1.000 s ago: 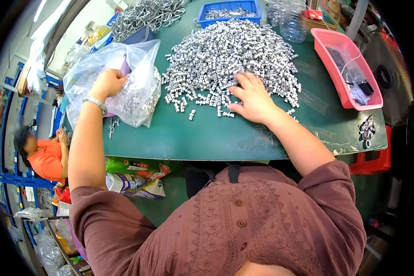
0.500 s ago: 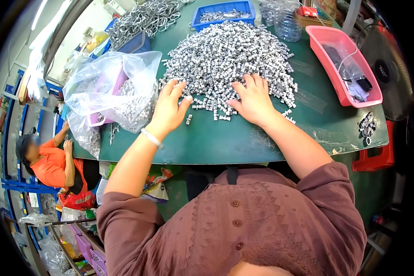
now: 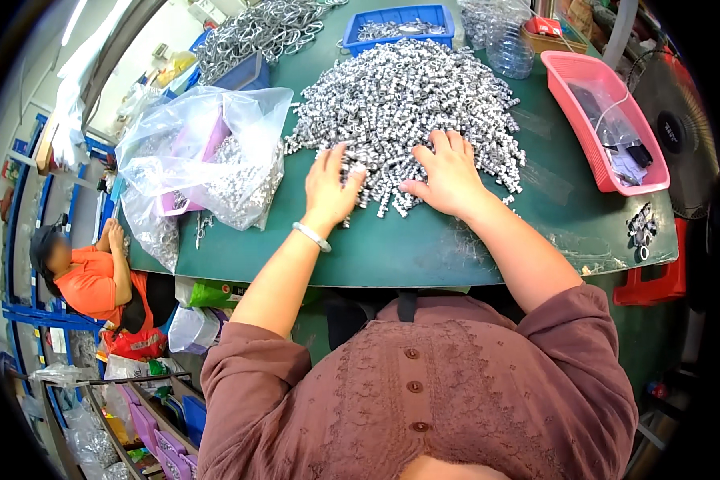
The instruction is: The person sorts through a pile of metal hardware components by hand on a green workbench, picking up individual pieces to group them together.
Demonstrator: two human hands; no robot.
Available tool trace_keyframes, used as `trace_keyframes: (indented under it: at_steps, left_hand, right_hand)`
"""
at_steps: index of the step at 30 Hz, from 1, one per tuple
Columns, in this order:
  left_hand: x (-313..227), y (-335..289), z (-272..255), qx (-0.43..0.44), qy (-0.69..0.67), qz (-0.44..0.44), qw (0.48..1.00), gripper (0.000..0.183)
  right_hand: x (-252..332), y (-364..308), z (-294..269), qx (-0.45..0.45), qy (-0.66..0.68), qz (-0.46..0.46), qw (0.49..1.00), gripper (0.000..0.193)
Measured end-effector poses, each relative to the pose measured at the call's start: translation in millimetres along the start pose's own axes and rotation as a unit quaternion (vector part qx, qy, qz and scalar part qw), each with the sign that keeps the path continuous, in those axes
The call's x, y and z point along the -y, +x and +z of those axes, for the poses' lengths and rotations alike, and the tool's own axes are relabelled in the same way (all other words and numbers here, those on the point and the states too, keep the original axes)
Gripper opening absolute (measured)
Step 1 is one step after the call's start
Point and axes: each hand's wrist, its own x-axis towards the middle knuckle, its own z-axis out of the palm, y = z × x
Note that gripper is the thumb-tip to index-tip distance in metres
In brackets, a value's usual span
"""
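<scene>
A wide heap of small silvery metal pieces (image 3: 408,100), each ridged like a short spool, lies on the green tabletop (image 3: 392,256). At the heap's near left edge rests my left hand (image 3: 330,190), palm down, its fingers stretched forward and the thumb apart, touching the pieces. A pale bangle (image 3: 312,237) circles that wrist. My right hand (image 3: 451,176) lies spread over the heap's near right side, thumb pointing left and fingertips among the pieces. Neither hand grips anything that I can see; what lies beneath the palms is hidden.
Left of the heap sits a clear plastic bag (image 3: 252,120) of small parts with a purple basket (image 3: 216,138). Beyond are a blue tray (image 3: 398,19) and metal rings (image 3: 260,36). A pink basket (image 3: 564,92) stands right, near a fan (image 3: 680,132). A person in orange (image 3: 92,280) sits left.
My left hand has moved right, in against the near edge of the heap. My right hand stays almost in place, and the front pieces have shifted between the hands.
</scene>
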Motion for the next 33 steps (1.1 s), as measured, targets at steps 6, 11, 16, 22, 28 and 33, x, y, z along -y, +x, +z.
trace_keyframes:
  at_steps: [6,11,16,22,28,33]
  left_hand:
    - [-30.9,-16.0,1.6,0.028,0.006,0.035,0.999,0.051]
    - [-19.5,20.4,-5.3,-0.151,-0.135,0.07,0.977,0.024]
    - [40.0,82.2,-15.2,-0.07,-0.061,-0.151,0.984,0.056]
    - [62.5,84.2,5.9,0.065,0.073,-0.201,0.975,0.07]
    - [46.1,53.4,8.2,0.024,0.018,-0.106,0.994,0.056]
    - [19.1,22.3,-1.0,0.035,-0.047,-0.105,0.993,0.047]
  right_hand:
    - [-8.2,-3.8,-5.4,0.011,0.033,-0.03,0.999,0.044]
    - [-16.9,-3.6,-8.9,0.038,0.043,-0.006,0.998,0.03]
    - [-15.3,-3.5,2.8,-0.021,0.051,-0.024,0.998,0.027]
    - [-14.0,-2.0,-0.9,0.008,0.038,-0.054,0.998,0.028]
    - [-13.5,0.3,-3.1,0.039,0.018,-0.053,0.998,0.029]
    - [-13.3,-1.1,3.2,0.015,0.024,-0.046,0.999,0.022]
